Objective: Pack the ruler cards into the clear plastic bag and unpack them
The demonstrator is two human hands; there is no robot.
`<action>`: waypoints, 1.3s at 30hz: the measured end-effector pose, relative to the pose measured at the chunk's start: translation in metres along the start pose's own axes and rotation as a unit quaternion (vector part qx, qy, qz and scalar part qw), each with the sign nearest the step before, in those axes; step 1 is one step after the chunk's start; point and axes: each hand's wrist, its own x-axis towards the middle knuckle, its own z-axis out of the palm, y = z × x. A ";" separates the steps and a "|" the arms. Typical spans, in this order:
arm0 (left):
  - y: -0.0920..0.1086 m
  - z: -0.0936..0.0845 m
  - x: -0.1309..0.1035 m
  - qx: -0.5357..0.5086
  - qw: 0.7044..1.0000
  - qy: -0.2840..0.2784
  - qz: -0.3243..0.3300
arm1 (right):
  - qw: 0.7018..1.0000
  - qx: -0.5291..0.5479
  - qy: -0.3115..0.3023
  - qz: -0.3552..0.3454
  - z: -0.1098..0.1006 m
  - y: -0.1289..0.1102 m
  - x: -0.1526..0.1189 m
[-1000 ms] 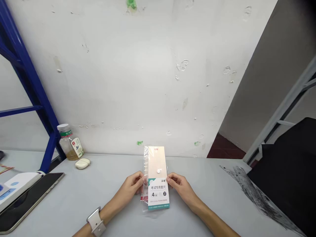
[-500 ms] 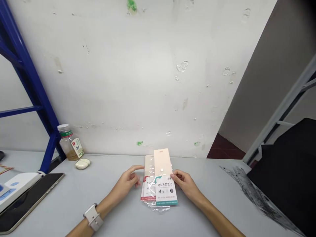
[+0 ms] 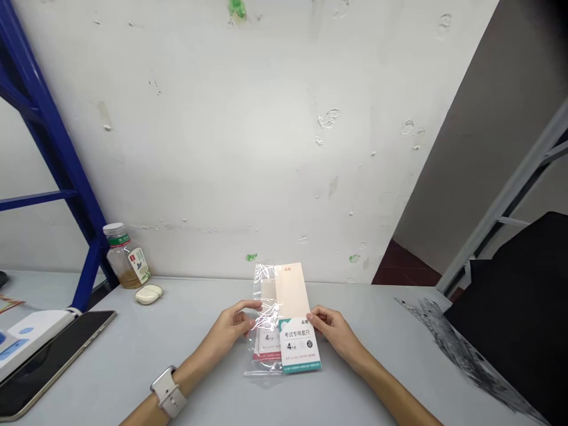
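The left hand (image 3: 228,329) pinches the clear sleeve (image 3: 266,316), now spread out wider, while the right hand (image 3: 336,331) grips the teal-edged packet (image 3: 299,355).

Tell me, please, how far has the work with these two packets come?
Apparently done: the teal-banded packet is mostly outside the clear plastic. In hand: the right hand grips that packet; the left hand is at the plastic. Perhaps left: the red-banded packet, seen under the plastic.
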 end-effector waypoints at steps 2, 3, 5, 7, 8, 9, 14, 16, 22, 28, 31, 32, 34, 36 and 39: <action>-0.004 -0.008 0.003 0.041 0.999 0.032 -0.006 | 1.000 -0.019 0.014 -0.003 -0.011 0.003 0.002; -0.007 -0.012 0.005 0.074 0.996 0.056 -0.007 | 0.999 -0.038 0.023 -0.002 -0.016 0.005 0.003; -0.012 -0.021 0.008 0.180 0.977 0.115 0.005 | 0.993 -0.108 0.049 0.004 -0.027 0.010 0.005; -0.019 -0.028 0.009 0.289 0.943 0.162 0.026 | 0.983 -0.170 0.071 0.018 -0.036 0.015 0.007; -0.022 -0.031 0.009 0.329 0.927 0.177 0.035 | 0.979 -0.189 0.076 0.024 -0.040 0.016 0.007; -0.026 -0.032 0.009 0.359 0.913 0.187 0.040 | 0.976 -0.200 0.077 0.029 -0.043 0.018 0.007; -0.038 -0.030 0.007 0.460 0.864 0.185 0.086 | 0.970 -0.229 0.062 0.045 -0.055 0.017 0.006; -0.037 -0.027 0.005 0.464 0.867 0.137 0.120 | 0.968 -0.240 0.057 0.049 -0.058 0.015 0.004; -0.027 -0.019 0.000 0.484 0.860 0.097 0.131 | 0.956 -0.284 0.063 0.039 -0.058 0.011 0.000; -0.022 -0.017 -0.002 0.474 0.865 0.094 0.135 | 0.940 -0.327 0.102 0.007 -0.050 0.009 -0.002; -0.016 -0.012 -0.005 0.459 0.874 0.047 0.154 | 0.927 -0.349 0.131 -0.035 -0.041 0.006 -0.003; -0.013 -0.009 -0.007 0.455 0.874 0.031 0.164 | 0.924 -0.354 0.132 -0.053 -0.036 0.005 -0.004; -0.007 -0.004 -0.010 0.451 0.874 0.005 0.183 | 0.922 -0.359 0.113 -0.094 -0.024 0.001 -0.006; -0.003 0.001 -0.013 0.446 0.873 -0.017 0.196 | 0.924 -0.353 0.073 -0.126 -0.009 -0.001 -0.010; -0.001 0.006 -0.015 0.439 0.875 -0.036 0.201 | 0.929 -0.344 0.032 -0.134 0.011 -0.003 -0.014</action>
